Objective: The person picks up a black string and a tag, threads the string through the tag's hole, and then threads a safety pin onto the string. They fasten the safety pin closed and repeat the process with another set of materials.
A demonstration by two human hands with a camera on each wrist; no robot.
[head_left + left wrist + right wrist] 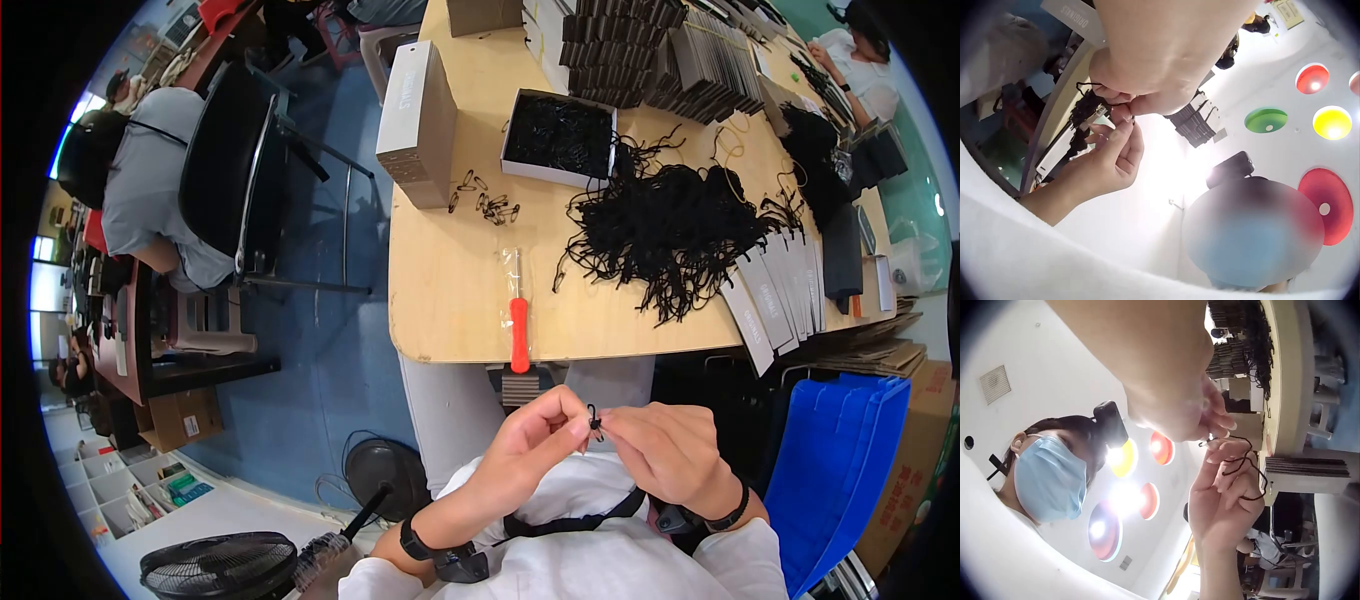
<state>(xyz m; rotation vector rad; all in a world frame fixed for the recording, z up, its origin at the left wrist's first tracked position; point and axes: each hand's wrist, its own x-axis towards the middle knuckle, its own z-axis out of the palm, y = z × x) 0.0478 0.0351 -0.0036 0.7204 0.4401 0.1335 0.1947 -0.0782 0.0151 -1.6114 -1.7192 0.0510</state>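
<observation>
Close in front of the body, the left hand (pixel 530 447) and right hand (pixel 672 455) meet at the fingertips, pinching a thin black cord (pixel 595 423) between them. In the right wrist view the cord (pixel 1265 481) loops over the fingers of the left hand (pixel 1225 509). The left wrist view has the cord (pixel 1083 84) beside the fingers, with the right hand (pixel 1100 169) below. A tangled pile of black cords (pixel 670 230) lies on the table (pixel 450 320), near a box of black cords (pixel 560 138) and several safety pins (pixel 495 208).
A red-handled tool (pixel 519 335) lies at the table's front edge. Grey tags (pixel 770 300) fan out to the right, near a blue bin (pixel 840 450). A tall grey box (pixel 418 125) stands at the left, stacked dark cards (pixel 705 65) at the back. A fan (pixel 218 563) is lower left.
</observation>
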